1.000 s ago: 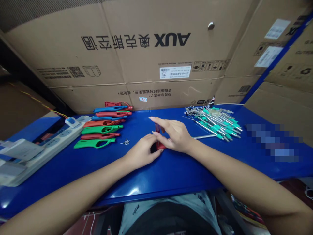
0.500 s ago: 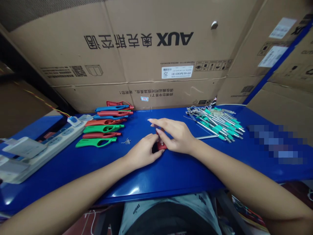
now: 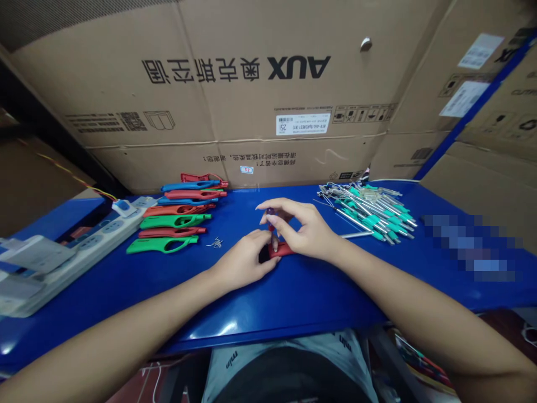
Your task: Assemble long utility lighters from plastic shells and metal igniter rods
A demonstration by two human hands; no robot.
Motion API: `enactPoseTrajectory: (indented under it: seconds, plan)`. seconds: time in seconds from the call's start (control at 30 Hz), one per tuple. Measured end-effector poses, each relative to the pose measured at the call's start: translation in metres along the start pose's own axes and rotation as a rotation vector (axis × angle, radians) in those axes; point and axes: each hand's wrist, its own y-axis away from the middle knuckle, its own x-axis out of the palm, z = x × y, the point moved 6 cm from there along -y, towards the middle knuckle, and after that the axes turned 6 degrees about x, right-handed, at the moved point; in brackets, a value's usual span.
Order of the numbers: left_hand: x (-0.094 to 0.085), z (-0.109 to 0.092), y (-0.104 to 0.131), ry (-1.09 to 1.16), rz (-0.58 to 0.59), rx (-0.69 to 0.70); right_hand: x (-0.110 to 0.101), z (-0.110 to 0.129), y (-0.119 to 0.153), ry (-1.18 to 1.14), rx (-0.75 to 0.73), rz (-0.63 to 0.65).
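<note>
Lying on the blue table [image 3: 319, 305] in the head view were at least eight handle-shaped shells [image 3: 159, 212], rowed up at the left: three red, two blue, two green and one orange-red. Beside them sat one small heap of metal pins [image 3: 217, 243], too fine to count. At the right was one pile of silvery rods with green parts [image 3: 369, 210], too tangled to number; one single rod [image 3: 357, 234] lay from its near side to behind the right wrist. One power strip [image 3: 94, 242] at the far left carried three visible plugs [image 3: 47, 257]. Both forearms reached in from the near corners and converged at mid-table. The left hand [image 3: 245, 257] lay low, back upward, its thumb and fingers pinching the left end of one red piece [image 3: 287, 249], which was just in front of the person, between the two hands. The right hand [image 3: 308, 229] arched above it, fingers curved leftward, grasping one upright tool [image 3: 271, 213] with a dark red handle between thumb and fingers. The tool's lower tip was hidden.
</note>
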Motion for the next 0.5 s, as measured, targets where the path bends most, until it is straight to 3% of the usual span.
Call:
enactPoseTrajectory:
  seconds: [0.2, 0.4, 0.5]
  plan:
    - [0.0, -0.004, 0.0, 0.001, -0.009, 0.05, -0.004, 0.011, 0.004, 0.429, -0.203, -0.059]
    - [0.0, -0.001, 0.0, 0.007, 0.004, -0.007, 0.002, 0.005, 0.0, 0.088, -0.053, 0.077]
    - [0.0, -0.003, 0.0, -0.004, 0.003, 0.003, -0.002, 0.001, -0.001, 0.197, -0.044, 0.029]
